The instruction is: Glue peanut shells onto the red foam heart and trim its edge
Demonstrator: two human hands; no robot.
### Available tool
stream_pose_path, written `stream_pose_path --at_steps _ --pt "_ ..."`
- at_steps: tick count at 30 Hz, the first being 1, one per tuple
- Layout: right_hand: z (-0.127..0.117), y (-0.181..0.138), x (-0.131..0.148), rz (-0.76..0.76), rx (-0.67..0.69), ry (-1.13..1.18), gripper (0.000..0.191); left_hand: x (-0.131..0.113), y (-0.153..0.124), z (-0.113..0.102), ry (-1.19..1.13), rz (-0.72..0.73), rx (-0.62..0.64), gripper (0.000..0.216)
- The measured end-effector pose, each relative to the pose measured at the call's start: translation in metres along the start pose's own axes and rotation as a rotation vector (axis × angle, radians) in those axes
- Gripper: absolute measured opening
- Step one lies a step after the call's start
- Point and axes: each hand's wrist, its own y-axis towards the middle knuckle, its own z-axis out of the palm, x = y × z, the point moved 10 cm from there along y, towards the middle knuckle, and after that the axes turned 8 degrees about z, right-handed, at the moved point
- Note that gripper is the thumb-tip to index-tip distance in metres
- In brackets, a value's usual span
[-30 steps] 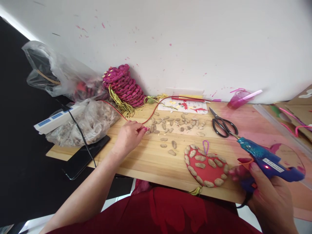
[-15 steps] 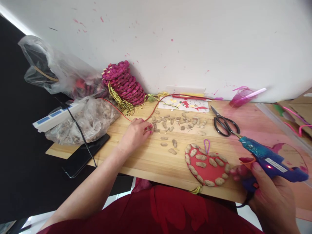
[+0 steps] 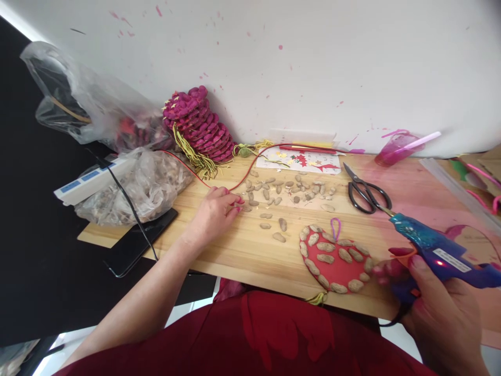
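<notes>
My left hand [image 3: 214, 213] rests on the wooden board [image 3: 242, 256] with its fingers pinched on a peanut at the left end of the scattered peanuts [image 3: 287, 190]. My right hand [image 3: 438, 308] grips a blue glue gun [image 3: 438, 250] whose nozzle points up and left, just right of a red heart [image 3: 334, 258] edged and dotted with peanuts. A purple loop sticks out of the heart's top. Three loose peanuts lie between my left hand and the heart.
Black scissors [image 3: 366, 194] lie behind the glue gun. A magenta scaly craft piece [image 3: 199, 128] leans on the wall. Two plastic bags [image 3: 133, 190], a white power strip [image 3: 92, 179] and a dark tablet [image 3: 135, 243] sit at left. A pink cup [image 3: 395, 146] stands far right.
My left hand slid a little to the right into the peanut pile and pinched one. The glue gun stayed almost still beside the heart.
</notes>
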Motion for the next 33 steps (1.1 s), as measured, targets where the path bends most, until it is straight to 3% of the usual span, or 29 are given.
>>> stream_pose_path --at_steps 8,15,25,27,33 --pt "-0.003 0.003 -0.002 -0.014 -0.009 0.041 0.045 -0.013 -0.002 0.010 -0.029 0.070 0.059 0.015" --pt "0.001 0.000 0.000 -0.036 0.004 0.051 0.042 -0.021 -0.013 0.003 -0.070 0.087 0.077 0.021" --pt "-0.001 0.003 -0.003 -0.039 0.013 0.082 0.039 -0.025 -0.014 0.014 -0.065 0.082 0.112 0.010" --pt "0.000 0.003 -0.002 -0.042 0.024 0.082 0.039 -0.025 -0.014 0.011 -0.064 0.062 0.112 0.006" --pt "-0.001 0.005 -0.002 -0.061 0.032 0.096 0.036 -0.017 -0.019 -0.003 -0.021 0.010 0.096 0.024"
